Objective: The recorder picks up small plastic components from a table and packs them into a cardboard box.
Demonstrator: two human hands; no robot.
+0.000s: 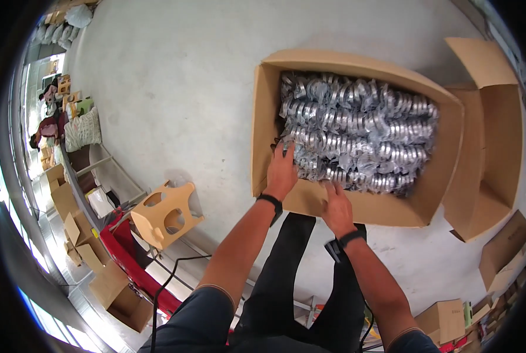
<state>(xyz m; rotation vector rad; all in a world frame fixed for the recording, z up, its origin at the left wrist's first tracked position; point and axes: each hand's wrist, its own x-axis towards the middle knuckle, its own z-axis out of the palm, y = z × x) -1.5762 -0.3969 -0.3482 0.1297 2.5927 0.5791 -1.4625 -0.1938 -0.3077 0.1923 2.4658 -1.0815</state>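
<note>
A large open cardboard box (357,213) stands on the floor in front of me. Rows of shiny metal rings or discs in clear plastic wrap (357,120) fill its bottom; their exact kind is hard to make out. My left hand (281,175) reaches over the box's near left corner, its fingers stretched out at the left end of the nearer rows. Over the near wall comes my right hand (337,209), with extended fingertips beside the nearest row. Neither hand visibly holds anything, though the fingertips are partly lost against the wrapped pieces. Each wrist wears a black band.
Right of the box stands another open cardboard box (498,153), its flaps up. On my left are a tan stool (166,215) with cut-out holes and a red item (127,247) on a metal frame. More cartons (121,294) line the left side. A black cable (171,273) hangs near my left arm.
</note>
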